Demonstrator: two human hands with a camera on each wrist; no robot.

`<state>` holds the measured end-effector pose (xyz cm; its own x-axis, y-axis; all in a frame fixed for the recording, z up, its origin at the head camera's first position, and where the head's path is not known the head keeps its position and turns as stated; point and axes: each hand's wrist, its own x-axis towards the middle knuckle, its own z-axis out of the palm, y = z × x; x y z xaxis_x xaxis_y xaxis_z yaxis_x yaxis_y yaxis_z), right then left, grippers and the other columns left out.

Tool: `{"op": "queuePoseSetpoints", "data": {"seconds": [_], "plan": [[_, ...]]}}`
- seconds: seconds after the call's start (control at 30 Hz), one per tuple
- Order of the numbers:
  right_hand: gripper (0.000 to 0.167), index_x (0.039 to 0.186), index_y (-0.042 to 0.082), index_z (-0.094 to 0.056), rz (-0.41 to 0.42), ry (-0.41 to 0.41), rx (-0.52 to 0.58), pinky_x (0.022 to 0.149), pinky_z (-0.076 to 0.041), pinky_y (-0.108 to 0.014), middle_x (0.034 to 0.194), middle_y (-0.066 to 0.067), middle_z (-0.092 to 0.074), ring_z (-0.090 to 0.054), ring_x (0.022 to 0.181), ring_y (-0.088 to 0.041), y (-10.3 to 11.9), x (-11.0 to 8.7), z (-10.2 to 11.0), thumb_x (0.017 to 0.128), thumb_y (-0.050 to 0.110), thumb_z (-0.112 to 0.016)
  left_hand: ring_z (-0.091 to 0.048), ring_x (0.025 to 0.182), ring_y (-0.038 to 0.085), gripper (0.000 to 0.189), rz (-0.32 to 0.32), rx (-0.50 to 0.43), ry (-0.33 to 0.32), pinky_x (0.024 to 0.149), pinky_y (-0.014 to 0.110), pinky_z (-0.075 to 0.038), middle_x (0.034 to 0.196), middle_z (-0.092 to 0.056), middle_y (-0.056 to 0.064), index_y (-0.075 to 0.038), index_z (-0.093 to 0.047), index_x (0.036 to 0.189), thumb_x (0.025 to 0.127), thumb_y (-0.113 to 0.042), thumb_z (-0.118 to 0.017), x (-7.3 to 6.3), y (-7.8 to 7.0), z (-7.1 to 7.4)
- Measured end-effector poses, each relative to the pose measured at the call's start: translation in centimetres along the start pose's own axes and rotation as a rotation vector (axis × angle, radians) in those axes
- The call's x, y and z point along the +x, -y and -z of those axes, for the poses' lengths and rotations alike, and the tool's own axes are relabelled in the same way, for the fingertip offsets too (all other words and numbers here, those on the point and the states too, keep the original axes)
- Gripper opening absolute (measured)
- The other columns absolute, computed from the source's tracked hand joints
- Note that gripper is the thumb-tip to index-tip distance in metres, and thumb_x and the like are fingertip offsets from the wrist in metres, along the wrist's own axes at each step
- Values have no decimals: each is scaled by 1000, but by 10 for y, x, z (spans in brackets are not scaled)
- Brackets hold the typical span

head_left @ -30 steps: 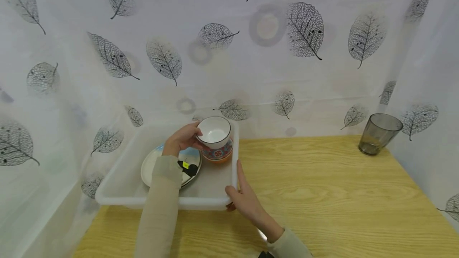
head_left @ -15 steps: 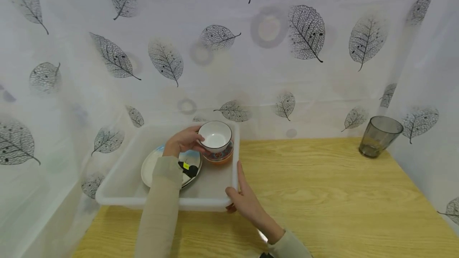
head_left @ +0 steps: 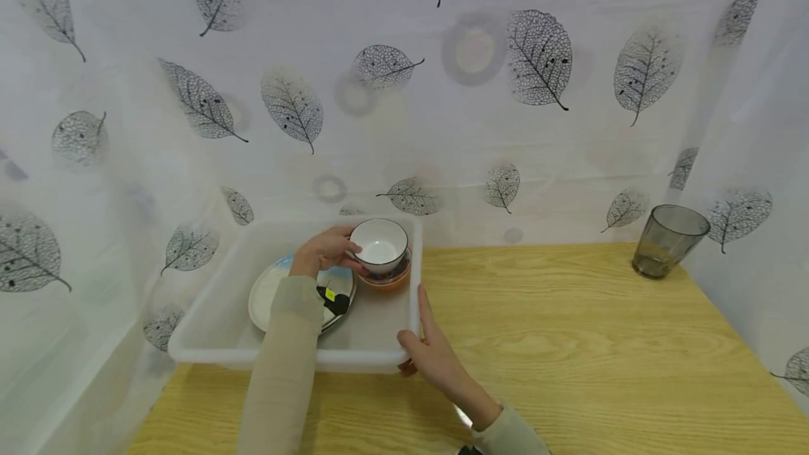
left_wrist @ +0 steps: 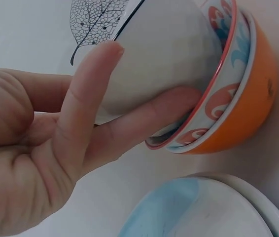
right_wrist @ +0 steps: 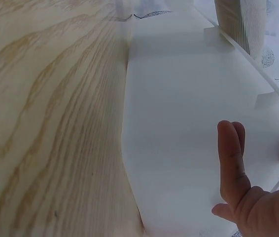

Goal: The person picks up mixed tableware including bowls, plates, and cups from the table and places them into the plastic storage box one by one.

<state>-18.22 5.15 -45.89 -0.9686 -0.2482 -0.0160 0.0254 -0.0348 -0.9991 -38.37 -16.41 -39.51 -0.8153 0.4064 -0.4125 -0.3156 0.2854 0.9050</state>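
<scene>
In the head view, my left hand (head_left: pixel 329 250) grips a white bowl (head_left: pixel 379 243) with a dark rim by its left side. The left wrist view shows the bowl low over two nested bowls, a patterned bowl (left_wrist: pixel 212 108) with a red rim inside an orange bowl (left_wrist: pixel 258 94); its base is hidden among them. All are at the back right of a white plastic bin (head_left: pixel 369 357). Stacked plates (head_left: pixel 268 293) lie in the bin below my left wrist. My right hand (head_left: pixel 436 357) holds the bin's front right corner, thumb over the rim and fingers along the outer wall.
A grey see-through glass (head_left: pixel 670 241) stands at the far right of the wooden table (head_left: pixel 569 343). White sheeting (head_left: pixel 455 125) with a leaf print hangs behind and on both sides. The bin's back edge is near the sheet.
My left hand has lowered the white bowl slightly toward the nested bowls, covering more of the patterned one. My right hand has stayed at the bin's corner.
</scene>
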Motion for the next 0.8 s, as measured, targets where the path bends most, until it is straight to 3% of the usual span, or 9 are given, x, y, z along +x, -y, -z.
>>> {"op": "queuePoseSetpoints", "data": {"seconds": [0.27,0.53,0.8], "plan": [[87,160,24,5,1,1,-7,56,-56,-35,141,-38,-38,-63,63,-18,-2,1,0,95,14,-51,-70,85,28,62,25,21,-51,75,31,-59,143,-40,32,3,-18,155,100,7,-45,-1,0,-5],[88,160,24,6,1,0,-5,56,-56,-36,138,-39,-40,-64,63,-19,-1,1,0,94,14,-51,-70,79,22,60,6,64,-66,78,32,-59,142,-41,32,7,-23,153,99,7,-49,-2,-1,-6],[88,160,21,8,6,9,-15,57,-57,-37,143,-41,-33,-65,62,-20,-3,2,1,94,14,-50,-67,61,13,52,10,154,-168,71,31,-59,127,-54,26,7,-43,144,95,4,-58,0,0,-9]]}}
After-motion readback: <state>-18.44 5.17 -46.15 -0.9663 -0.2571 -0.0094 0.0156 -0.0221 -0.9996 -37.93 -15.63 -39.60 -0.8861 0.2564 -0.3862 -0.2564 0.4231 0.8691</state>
